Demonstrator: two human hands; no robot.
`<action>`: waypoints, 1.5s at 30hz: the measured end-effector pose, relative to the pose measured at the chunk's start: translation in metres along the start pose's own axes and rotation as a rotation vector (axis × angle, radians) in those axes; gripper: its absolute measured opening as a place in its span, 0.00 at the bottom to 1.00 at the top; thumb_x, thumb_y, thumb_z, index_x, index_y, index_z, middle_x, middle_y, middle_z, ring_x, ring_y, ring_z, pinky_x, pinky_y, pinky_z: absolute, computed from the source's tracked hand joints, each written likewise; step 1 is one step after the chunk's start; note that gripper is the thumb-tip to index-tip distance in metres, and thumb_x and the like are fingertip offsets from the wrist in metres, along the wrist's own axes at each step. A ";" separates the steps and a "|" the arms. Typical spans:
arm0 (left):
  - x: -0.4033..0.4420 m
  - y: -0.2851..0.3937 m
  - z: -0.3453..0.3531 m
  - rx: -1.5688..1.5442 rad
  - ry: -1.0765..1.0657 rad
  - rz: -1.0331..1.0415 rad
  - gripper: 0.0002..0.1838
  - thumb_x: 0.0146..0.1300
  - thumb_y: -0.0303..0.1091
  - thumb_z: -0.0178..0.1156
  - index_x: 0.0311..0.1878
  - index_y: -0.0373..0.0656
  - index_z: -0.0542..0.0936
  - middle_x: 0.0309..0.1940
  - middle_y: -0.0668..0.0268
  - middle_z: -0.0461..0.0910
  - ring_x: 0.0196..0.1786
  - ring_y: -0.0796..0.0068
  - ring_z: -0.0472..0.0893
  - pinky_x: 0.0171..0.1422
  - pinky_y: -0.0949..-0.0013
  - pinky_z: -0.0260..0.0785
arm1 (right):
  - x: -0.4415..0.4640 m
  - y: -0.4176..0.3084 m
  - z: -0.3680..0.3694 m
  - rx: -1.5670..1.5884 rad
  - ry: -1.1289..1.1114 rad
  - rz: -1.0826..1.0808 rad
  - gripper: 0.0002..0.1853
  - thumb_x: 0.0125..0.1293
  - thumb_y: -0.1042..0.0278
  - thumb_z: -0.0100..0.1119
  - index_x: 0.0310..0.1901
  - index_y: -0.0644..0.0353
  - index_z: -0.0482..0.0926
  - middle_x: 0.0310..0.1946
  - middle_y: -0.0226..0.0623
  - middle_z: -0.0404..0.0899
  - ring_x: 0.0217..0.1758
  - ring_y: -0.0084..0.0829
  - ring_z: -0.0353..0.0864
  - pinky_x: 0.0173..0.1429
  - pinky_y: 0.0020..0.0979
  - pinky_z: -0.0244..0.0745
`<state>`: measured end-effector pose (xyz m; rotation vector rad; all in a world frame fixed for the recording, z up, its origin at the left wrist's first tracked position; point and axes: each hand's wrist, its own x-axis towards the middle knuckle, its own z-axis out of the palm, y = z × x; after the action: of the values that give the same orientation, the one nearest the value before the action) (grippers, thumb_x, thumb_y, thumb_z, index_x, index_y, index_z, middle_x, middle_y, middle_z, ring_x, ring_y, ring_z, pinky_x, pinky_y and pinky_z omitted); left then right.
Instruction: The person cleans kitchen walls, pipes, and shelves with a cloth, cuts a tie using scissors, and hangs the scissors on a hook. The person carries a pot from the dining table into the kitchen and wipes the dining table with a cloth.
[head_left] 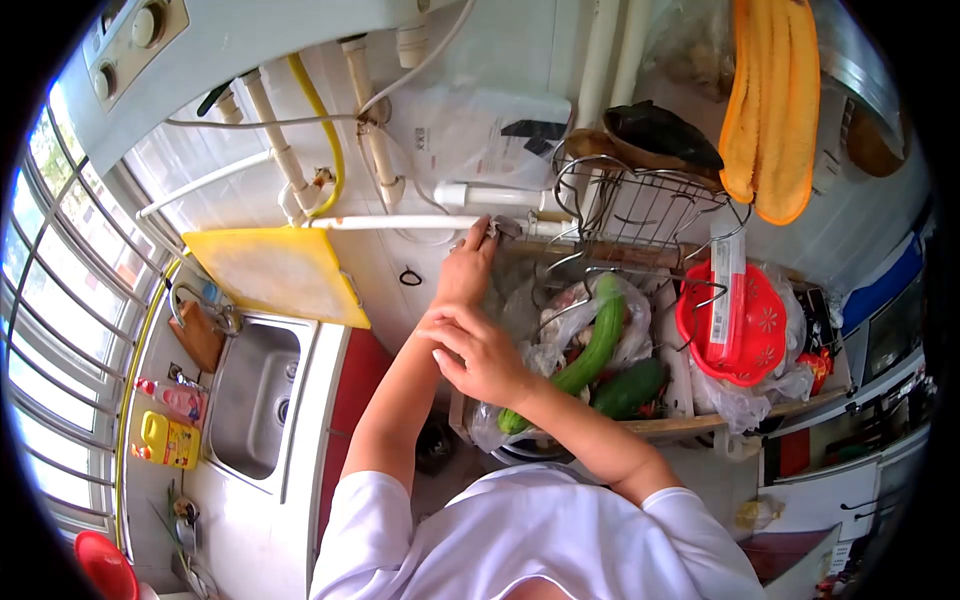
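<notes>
My left hand (468, 270) reaches forward to the white horizontal pipe (400, 223) on the wall. Its fingertips close on a small grey, crumpled-looking piece (506, 228) that I cannot make out. My right hand (478, 352) crosses over my left forearm near the wrist, its fingers loosely bent and apart, with nothing in them. Under and beside my right forearm, a long light-green cucumber-like vegetable (598, 345) lies on clear plastic bags (555, 330) in a wooden-edged tray. A darker green vegetable (630, 388) lies beside it, partly hidden by other things.
A steel sink (225, 420) and a yellow-edged cutting board (280, 275) are at the left. A wire rack (650, 205) hangs above the tray, near a red basket (750, 340) and orange gloves (770, 110). Yellow (168, 440) and pink bottles (175, 398) stand by the window.
</notes>
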<state>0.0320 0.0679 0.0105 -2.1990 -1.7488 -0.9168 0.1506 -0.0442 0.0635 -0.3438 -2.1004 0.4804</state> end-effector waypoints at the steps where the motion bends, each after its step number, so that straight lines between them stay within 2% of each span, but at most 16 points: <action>1: -0.003 0.008 -0.012 0.037 -0.075 -0.078 0.19 0.58 0.25 0.52 0.54 0.44 0.75 0.67 0.60 0.64 0.54 0.47 0.77 0.52 0.54 0.76 | 0.001 -0.001 -0.001 0.007 -0.007 0.009 0.15 0.55 0.76 0.59 0.47 0.58 0.79 0.47 0.38 0.74 0.49 0.40 0.79 0.52 0.38 0.76; 5: -0.034 0.005 -0.013 0.027 -0.322 -0.329 0.12 0.58 0.32 0.55 0.46 0.43 0.77 0.58 0.57 0.70 0.53 0.48 0.77 0.51 0.53 0.74 | -0.008 0.011 -0.009 -0.064 -0.072 0.096 0.17 0.55 0.79 0.57 0.48 0.58 0.79 0.50 0.43 0.73 0.56 0.44 0.74 0.60 0.40 0.70; 10: -0.116 -0.013 -0.014 -0.428 -0.098 -0.373 0.12 0.60 0.28 0.53 0.46 0.36 0.78 0.42 0.47 0.76 0.48 0.41 0.76 0.50 0.51 0.69 | -0.025 0.030 -0.006 -0.167 -0.109 0.192 0.26 0.53 0.85 0.52 0.57 0.62 0.72 0.57 0.50 0.67 0.60 0.51 0.69 0.65 0.43 0.67; 11: -0.128 -0.009 -0.022 -0.403 -0.131 -0.434 0.12 0.58 0.25 0.55 0.46 0.35 0.78 0.42 0.49 0.78 0.47 0.45 0.78 0.52 0.56 0.70 | -0.025 0.034 -0.003 -0.193 -0.119 0.174 0.26 0.53 0.85 0.52 0.56 0.64 0.71 0.57 0.51 0.67 0.60 0.52 0.69 0.64 0.44 0.66; 15: -0.148 0.013 -0.042 -0.744 0.334 -0.530 0.13 0.59 0.23 0.56 0.48 0.35 0.73 0.38 0.52 0.76 0.40 0.54 0.78 0.46 0.59 0.70 | -0.020 0.043 0.015 -0.104 -0.160 0.185 0.23 0.63 0.74 0.54 0.61 0.64 0.69 0.60 0.51 0.66 0.63 0.51 0.67 0.67 0.43 0.64; 16: -0.148 0.020 -0.055 -0.817 0.309 -0.550 0.12 0.62 0.27 0.55 0.48 0.37 0.71 0.36 0.61 0.74 0.39 0.66 0.75 0.46 0.65 0.68 | -0.019 0.047 0.019 -0.092 -0.192 0.166 0.26 0.66 0.66 0.57 0.65 0.61 0.67 0.63 0.51 0.65 0.66 0.50 0.65 0.68 0.43 0.63; 17: -0.148 0.024 -0.063 -0.821 0.317 -0.565 0.12 0.62 0.27 0.55 0.48 0.37 0.71 0.36 0.61 0.74 0.39 0.66 0.75 0.46 0.65 0.68 | -0.016 0.047 0.021 -0.089 -0.209 0.165 0.26 0.66 0.66 0.57 0.65 0.61 0.67 0.63 0.51 0.65 0.66 0.50 0.65 0.68 0.43 0.63; 20: -0.151 0.031 -0.089 -1.691 0.025 -0.683 0.10 0.68 0.39 0.48 0.46 0.44 0.69 0.38 0.73 0.65 0.44 0.81 0.66 0.52 0.75 0.61 | 0.000 0.036 0.021 0.146 -0.221 0.130 0.32 0.61 0.63 0.64 0.67 0.55 0.67 0.65 0.49 0.63 0.69 0.49 0.62 0.69 0.44 0.62; 23: -0.154 0.031 -0.080 -2.067 0.216 -0.476 0.17 0.68 0.42 0.45 0.53 0.42 0.69 0.46 0.68 0.71 0.56 0.74 0.71 0.62 0.62 0.63 | 0.008 0.034 0.008 0.004 -0.456 0.127 0.34 0.57 0.69 0.65 0.67 0.50 0.68 0.68 0.47 0.61 0.68 0.49 0.64 0.68 0.43 0.64; 24: -0.150 0.035 -0.090 -2.034 0.201 -0.476 0.20 0.69 0.42 0.47 0.58 0.39 0.69 0.52 0.66 0.72 0.59 0.73 0.71 0.64 0.62 0.63 | 0.007 0.032 0.011 0.035 -0.392 0.182 0.33 0.52 0.79 0.62 0.63 0.48 0.73 0.64 0.44 0.68 0.64 0.47 0.70 0.65 0.40 0.69; 25: -0.155 0.035 -0.089 -2.040 0.204 -0.484 0.20 0.69 0.42 0.47 0.58 0.39 0.69 0.52 0.66 0.72 0.59 0.73 0.71 0.64 0.62 0.63 | 0.005 0.035 0.010 0.035 -0.398 0.188 0.33 0.52 0.79 0.62 0.63 0.48 0.73 0.64 0.44 0.68 0.64 0.47 0.70 0.65 0.40 0.69; 28: -0.168 0.032 -0.074 -1.482 0.045 -0.625 0.22 0.70 0.37 0.53 0.64 0.36 0.68 0.56 0.62 0.71 0.59 0.70 0.72 0.62 0.66 0.65 | 0.006 0.042 0.005 0.072 -0.307 0.192 0.27 0.46 0.87 0.53 0.50 0.56 0.82 0.47 0.41 0.79 0.55 0.44 0.78 0.60 0.37 0.73; 32: -0.177 0.045 -0.062 -0.925 0.245 -0.664 0.31 0.64 0.38 0.60 0.67 0.35 0.65 0.61 0.50 0.67 0.62 0.54 0.69 0.67 0.61 0.60 | 0.017 0.063 0.008 -0.184 -0.003 0.266 0.28 0.46 0.91 0.50 0.51 0.62 0.80 0.49 0.43 0.78 0.54 0.43 0.78 0.59 0.36 0.72; 35: -0.200 0.057 -0.032 -0.814 0.090 -0.512 0.37 0.61 0.41 0.60 0.70 0.34 0.60 0.65 0.46 0.64 0.68 0.47 0.62 0.73 0.56 0.52 | 0.011 0.106 0.027 -0.387 -0.037 0.251 0.27 0.61 0.72 0.58 0.63 0.63 0.68 0.62 0.52 0.67 0.66 0.52 0.65 0.69 0.44 0.61; 38: -0.203 0.060 -0.025 -1.125 0.065 -0.570 0.36 0.62 0.37 0.56 0.71 0.33 0.58 0.66 0.45 0.61 0.70 0.46 0.60 0.74 0.56 0.51 | -0.010 0.126 0.051 -0.649 -0.238 0.294 0.30 0.66 0.60 0.55 0.65 0.67 0.63 0.67 0.57 0.60 0.69 0.56 0.60 0.71 0.46 0.58; 45: -0.201 0.061 -0.032 -1.072 0.059 -0.551 0.36 0.61 0.37 0.55 0.71 0.33 0.57 0.67 0.45 0.60 0.70 0.46 0.60 0.74 0.56 0.50 | 0.030 0.149 0.051 -0.644 -0.374 0.579 0.30 0.65 0.60 0.53 0.65 0.67 0.62 0.71 0.51 0.56 0.68 0.58 0.62 0.71 0.45 0.61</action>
<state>0.0545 -0.1297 -0.0649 -2.0615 -2.1581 -2.4786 0.0999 0.0894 -0.0089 -1.3456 -2.4732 0.1806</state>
